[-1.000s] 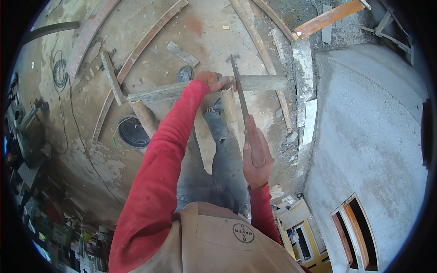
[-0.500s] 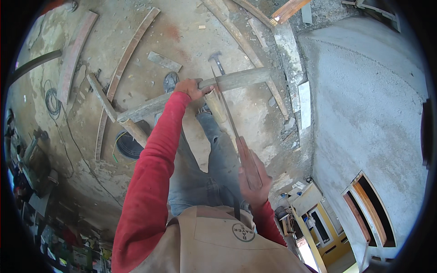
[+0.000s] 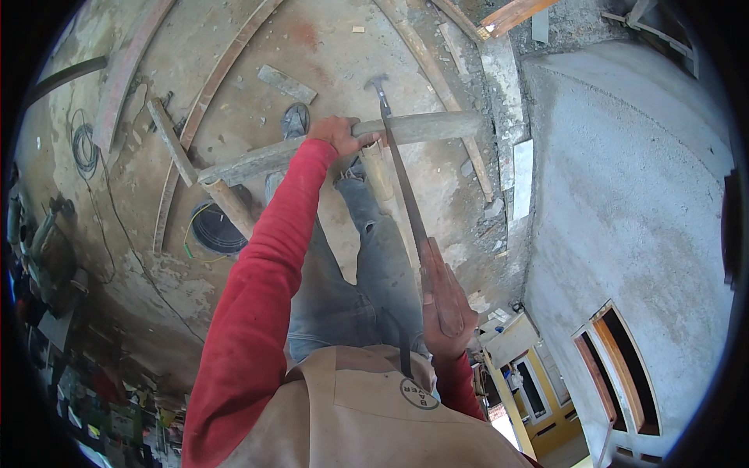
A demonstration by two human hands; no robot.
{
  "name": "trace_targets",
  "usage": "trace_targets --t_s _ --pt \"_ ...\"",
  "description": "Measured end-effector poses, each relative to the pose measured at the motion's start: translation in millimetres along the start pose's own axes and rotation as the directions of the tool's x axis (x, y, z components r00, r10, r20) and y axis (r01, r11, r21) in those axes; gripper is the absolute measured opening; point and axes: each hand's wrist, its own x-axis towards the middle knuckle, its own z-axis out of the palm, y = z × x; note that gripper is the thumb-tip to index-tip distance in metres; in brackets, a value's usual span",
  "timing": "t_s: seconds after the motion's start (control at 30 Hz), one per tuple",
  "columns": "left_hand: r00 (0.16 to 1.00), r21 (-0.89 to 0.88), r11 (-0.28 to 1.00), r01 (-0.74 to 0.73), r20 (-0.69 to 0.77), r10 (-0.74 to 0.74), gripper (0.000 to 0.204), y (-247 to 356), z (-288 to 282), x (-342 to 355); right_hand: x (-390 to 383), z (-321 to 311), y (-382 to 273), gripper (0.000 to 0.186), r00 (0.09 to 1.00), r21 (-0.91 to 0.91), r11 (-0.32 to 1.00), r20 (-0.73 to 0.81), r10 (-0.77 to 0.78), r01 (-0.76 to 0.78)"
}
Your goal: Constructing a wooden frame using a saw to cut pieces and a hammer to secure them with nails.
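Note:
A long weathered plank [image 3: 437,128] lies crosswise in front of me on wooden supports, including a pale round post [image 3: 378,173] by my left hand. My left hand [image 3: 337,136] grips the plank from above, fingers bent over it. My right hand [image 3: 451,321], low and to the right, is closed round the wooden handle of a handsaw [image 3: 405,184]. The saw's blade slants up and away, crossing the plank just right of my left hand. Whether its teeth are in a cut cannot be made out. Beyond the plank, a hammer [image 3: 380,87] rests on the floor.
Left of my legs sits a black bucket [image 3: 221,228], with a second support leg [image 3: 228,207] beside it. Long boards [image 3: 222,66] and a short board [image 3: 287,83] lie on the concrete floor. A coiled cable [image 3: 86,152] is farther left; a grey wall [image 3: 616,195] rises on the right.
My right hand has drawn the saw back toward me and slightly right. My left hand stays on the plank. The whole view has shifted a little.

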Motion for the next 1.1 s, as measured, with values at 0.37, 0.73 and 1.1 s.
trace_targets --t_s 0.37,0.73,1.1 --pt "1.000 0.013 1.000 0.009 -0.003 -0.008 0.086 -15 7 9 13 10 15 0.048 0.984 -0.172 0.977 -0.099 -0.145 0.127" --pt "0.999 -0.009 1.000 0.022 0.024 -0.021 0.088 -10 10 7 84 57 56 0.037 0.977 0.159 0.987 -0.208 0.053 -0.019" --pt "1.000 0.009 1.000 0.001 0.017 -0.002 0.091 10 5 6 160 70 71 0.038 0.945 0.166 0.985 -0.311 0.101 -0.051"
